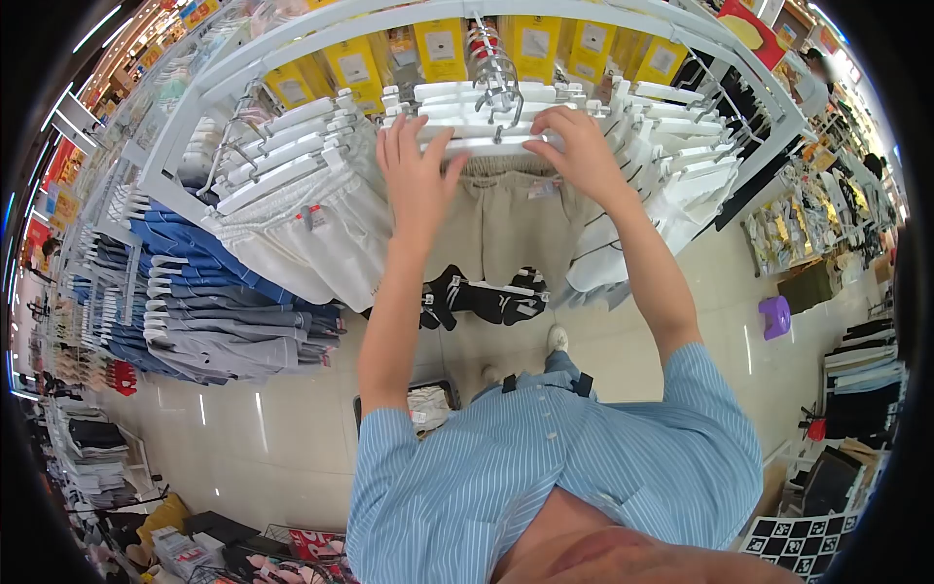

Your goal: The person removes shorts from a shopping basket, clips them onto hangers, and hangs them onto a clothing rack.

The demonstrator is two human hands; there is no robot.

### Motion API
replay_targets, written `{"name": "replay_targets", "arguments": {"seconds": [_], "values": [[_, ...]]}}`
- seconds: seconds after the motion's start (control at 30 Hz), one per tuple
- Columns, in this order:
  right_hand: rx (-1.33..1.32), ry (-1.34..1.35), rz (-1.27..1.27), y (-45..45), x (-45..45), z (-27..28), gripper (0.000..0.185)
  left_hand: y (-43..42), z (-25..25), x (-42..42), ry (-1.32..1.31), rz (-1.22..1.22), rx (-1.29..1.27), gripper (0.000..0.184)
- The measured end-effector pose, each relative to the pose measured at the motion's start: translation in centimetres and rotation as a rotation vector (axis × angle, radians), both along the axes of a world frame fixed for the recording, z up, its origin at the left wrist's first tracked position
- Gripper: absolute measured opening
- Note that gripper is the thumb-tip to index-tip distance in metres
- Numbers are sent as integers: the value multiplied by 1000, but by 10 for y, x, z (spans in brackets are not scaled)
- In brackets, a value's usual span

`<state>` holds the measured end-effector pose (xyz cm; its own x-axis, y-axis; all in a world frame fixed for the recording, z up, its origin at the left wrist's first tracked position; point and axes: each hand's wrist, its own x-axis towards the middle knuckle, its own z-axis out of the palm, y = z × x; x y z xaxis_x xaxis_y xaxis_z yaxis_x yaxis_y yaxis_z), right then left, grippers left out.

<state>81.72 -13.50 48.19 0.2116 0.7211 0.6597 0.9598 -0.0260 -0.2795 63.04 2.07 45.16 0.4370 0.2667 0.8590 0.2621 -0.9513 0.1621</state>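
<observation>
A pair of beige shorts (511, 224) with an elastic waistband hangs in front of me from a white hanger (496, 146). My left hand (413, 175) is at the hanger's left end, thumb in front and index finger behind the bar, the other fingers spread upward. At the right end, my right hand (582, 161) has its thumb and curled fingers around the same bar. Behind it, more white hangers line a metal display hook (498, 83). White shorts (302, 229) hang to the left, and pale garments (623, 234) hang to the right.
Yellow-carded packages (355, 68) line the rack's back beneath its white frame (292, 49). Black socks (491, 300) hang below the shorts. Blue and grey shirts (229, 331) are at left. A basket (448, 389) sits on the floor near my feet; a purple stool (774, 317) stands right.
</observation>
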Motion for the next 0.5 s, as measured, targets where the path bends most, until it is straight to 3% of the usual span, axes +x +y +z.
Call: {"name": "replay_targets", "arguments": {"seconds": [0.03, 0.17, 0.33, 0.5], "values": [[-22, 64, 33, 0, 3, 2, 19, -5, -3, -6, -14, 14, 45, 43], [-80, 277, 30, -1, 8, 10, 23, -24, -40, -32, -131, 36, -185, 74], [-358, 286, 60, 9, 8, 22, 26, -49, -61, -41, -191, 48, -394, 104], [-517, 343, 130, 21, 24, 29, 31, -65, -81, -48, -170, 35, -494, 104]]}}
